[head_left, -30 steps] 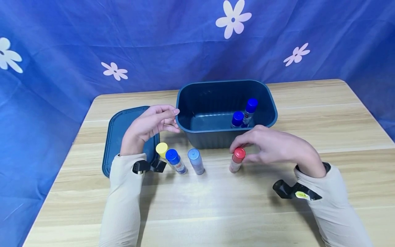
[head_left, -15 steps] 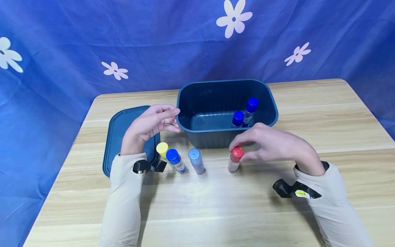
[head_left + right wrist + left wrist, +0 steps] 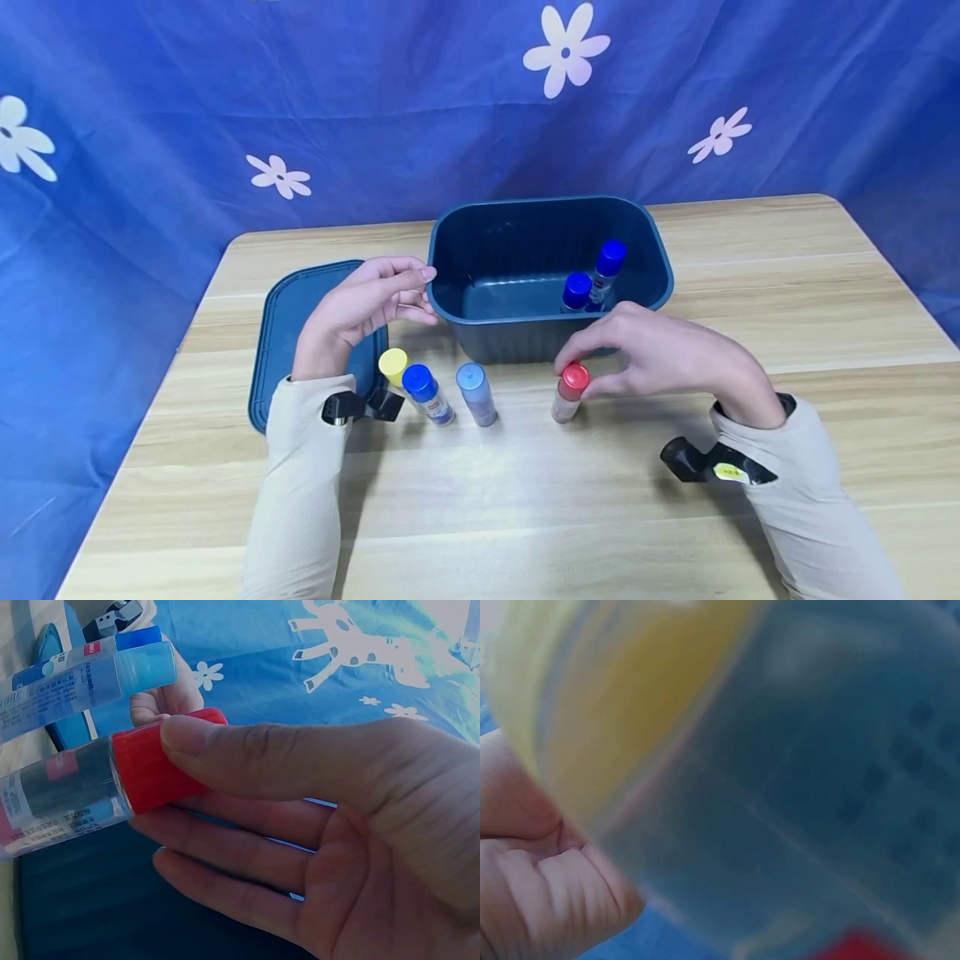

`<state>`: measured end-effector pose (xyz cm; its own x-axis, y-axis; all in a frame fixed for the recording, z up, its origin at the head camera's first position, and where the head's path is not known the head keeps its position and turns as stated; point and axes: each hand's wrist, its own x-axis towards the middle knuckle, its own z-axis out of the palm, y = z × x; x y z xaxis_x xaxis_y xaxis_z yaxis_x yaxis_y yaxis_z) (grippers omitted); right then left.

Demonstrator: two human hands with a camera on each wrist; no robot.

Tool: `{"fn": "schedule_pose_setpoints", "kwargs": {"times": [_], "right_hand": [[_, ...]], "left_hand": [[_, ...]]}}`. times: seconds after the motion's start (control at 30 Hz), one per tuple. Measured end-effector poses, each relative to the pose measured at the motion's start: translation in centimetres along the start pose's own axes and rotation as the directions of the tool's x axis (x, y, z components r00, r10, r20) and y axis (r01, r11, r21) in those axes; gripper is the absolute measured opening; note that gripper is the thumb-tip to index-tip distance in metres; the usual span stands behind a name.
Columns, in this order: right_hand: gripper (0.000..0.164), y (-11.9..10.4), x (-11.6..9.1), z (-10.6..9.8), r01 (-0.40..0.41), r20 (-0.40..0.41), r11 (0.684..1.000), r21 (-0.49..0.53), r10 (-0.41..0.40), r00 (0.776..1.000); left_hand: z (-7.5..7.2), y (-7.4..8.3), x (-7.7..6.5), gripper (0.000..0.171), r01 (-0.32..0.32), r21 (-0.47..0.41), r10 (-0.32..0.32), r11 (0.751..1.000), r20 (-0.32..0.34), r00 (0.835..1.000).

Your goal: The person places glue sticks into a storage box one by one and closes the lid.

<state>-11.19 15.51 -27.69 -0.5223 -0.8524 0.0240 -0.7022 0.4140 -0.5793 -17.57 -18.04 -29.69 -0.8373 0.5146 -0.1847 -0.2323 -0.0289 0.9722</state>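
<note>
My right hand (image 3: 652,350) pinches the red cap of a glue stick (image 3: 572,392) between thumb and fingers. In the right wrist view the thumb (image 3: 247,754) lies across that cap and the clear, labelled body points left. The left hand (image 3: 375,296) holds the left rim of a dark teal bin (image 3: 517,337), thumb tip at the edge. Two blue-capped glue sticks (image 3: 577,292) stand inside the bin at its right. Outside, in front of it, stand a light blue glue stick (image 3: 477,396), a dark blue one (image 3: 429,396) and a yellow-capped one (image 3: 393,365).
A dark teal lid (image 3: 281,358) lies flat left of the bin, partly under the left forearm. The wooden table (image 3: 525,517) ends at a blue curtain (image 3: 375,83) with white flowers. The yellow-capped glue stick fills much of the left wrist view, blurred.
The right hand's thumb has closed in on the red cap, and that glue stick has shifted slightly left. The left hand and the bin have stayed where they were.
</note>
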Motion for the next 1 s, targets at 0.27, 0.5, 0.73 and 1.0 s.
{"fn": "schedule_pose_setpoints", "kwargs": {"times": [0.27,0.5,0.73,1.0], "right_hand": [[0.025,0.03,0.09,0.04,-0.011,0.021,1.000,0.005,0.011,1.000],[0.026,0.20,0.17,0.13,-0.028,0.022,1.000,0.007,0.028,0.999],[0.028,0.51,0.34,0.38,-0.020,0.017,1.000,0.014,0.020,1.000],[0.028,0.96,0.30,0.39,0.033,0.017,0.997,0.067,-0.034,0.999]], "left_hand": [[0.06,-0.01,-0.13,0.017,-0.010,0.004,0.010,1.000,-0.003,1.000],[0.00,-0.02,-0.04,0.017,-0.010,0.008,0.010,1.000,-0.005,1.000],[0.01,-0.15,-0.01,0.017,-0.007,-0.001,0.007,1.000,-0.003,1.000],[-0.01,-0.17,-0.03,0.016,-0.011,0.002,0.011,1.000,-0.001,1.000]]}}
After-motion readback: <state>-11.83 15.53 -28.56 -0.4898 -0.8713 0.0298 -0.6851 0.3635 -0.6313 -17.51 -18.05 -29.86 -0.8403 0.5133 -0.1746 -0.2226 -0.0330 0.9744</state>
